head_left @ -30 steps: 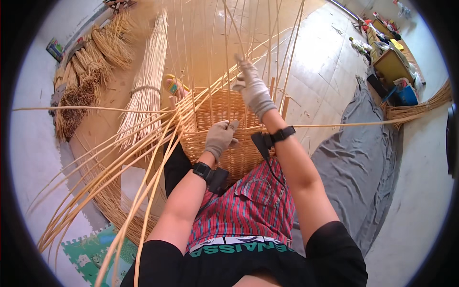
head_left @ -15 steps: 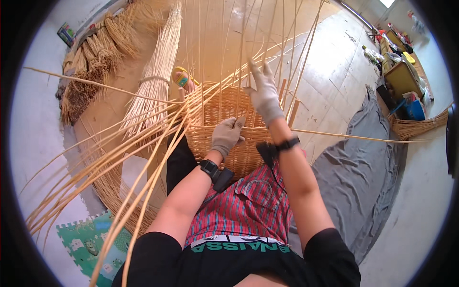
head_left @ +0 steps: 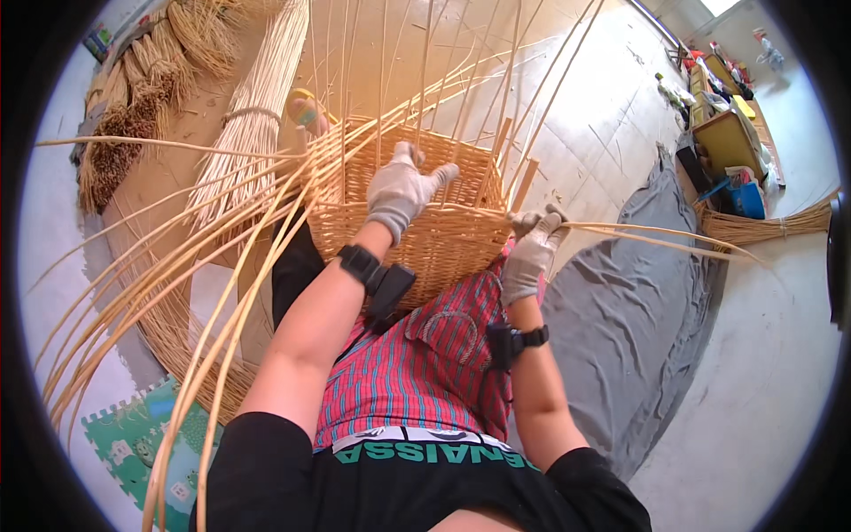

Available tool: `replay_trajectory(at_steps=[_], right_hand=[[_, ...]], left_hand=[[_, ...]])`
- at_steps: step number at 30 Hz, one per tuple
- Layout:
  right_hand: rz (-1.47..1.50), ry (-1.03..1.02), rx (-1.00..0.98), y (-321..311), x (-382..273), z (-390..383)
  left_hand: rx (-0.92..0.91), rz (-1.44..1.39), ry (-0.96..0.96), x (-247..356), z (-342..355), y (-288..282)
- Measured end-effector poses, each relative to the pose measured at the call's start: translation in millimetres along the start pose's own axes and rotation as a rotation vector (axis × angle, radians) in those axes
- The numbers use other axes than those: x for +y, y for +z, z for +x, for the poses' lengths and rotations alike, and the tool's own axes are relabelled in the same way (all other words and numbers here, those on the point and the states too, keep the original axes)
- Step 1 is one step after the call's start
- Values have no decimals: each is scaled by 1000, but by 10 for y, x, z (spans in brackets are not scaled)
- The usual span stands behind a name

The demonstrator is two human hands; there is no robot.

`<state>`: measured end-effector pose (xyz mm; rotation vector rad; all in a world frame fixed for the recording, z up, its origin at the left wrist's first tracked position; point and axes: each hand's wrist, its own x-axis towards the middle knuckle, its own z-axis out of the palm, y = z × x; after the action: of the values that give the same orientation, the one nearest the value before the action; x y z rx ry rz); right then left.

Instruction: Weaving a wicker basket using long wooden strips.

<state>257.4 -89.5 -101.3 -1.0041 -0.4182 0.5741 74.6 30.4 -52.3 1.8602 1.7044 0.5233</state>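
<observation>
A woven wicker basket [head_left: 425, 253] rests in front of my lap, with tall thin stakes standing up from its walls. My left hand [head_left: 401, 193], in a light glove, lies over the near rim; its thumb is stretched to the right, apart from the fingers, and it seems to hold nothing. At the basket's right near corner my gloved right hand [head_left: 534, 241] is closed on wicker rods [head_left: 651, 232], whose free ends run out to the right. A thick spread of long rods [head_left: 222, 244] fans out leftward from the basket's left side.
A tied bundle of pale rods [head_left: 253, 120] lies at the far left, near darker bundles [head_left: 142, 97]. Grey cloth [head_left: 629, 310] covers the floor on the right. Another bundle [head_left: 771, 229] and a blue container [head_left: 745, 197] stand beyond it. A green foam mat [head_left: 133, 452] lies lower left.
My right hand has come down from among the upright stakes to the right near corner and closed on rods. My left hand has moved up and left along the rim, its thumb now spread.
</observation>
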Motion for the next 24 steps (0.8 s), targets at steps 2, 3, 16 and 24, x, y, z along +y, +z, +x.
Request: replay_trajectory(at_steps=[2,3,16,24], right_hand=[[-76,-93,-199,248,-165,-291],[-169,-187,-358,299,-303,-425],[-821,-451,-347,399,-723,657],[-489,-152,-274,403,-738,1275]], left_hand=[[-46,-62,-66,-51,70,64],[-132,-118,-117,-61,58,120],[-498,-614,-83,253,-463,848],[-392,-520,-16,142,-311,895]])
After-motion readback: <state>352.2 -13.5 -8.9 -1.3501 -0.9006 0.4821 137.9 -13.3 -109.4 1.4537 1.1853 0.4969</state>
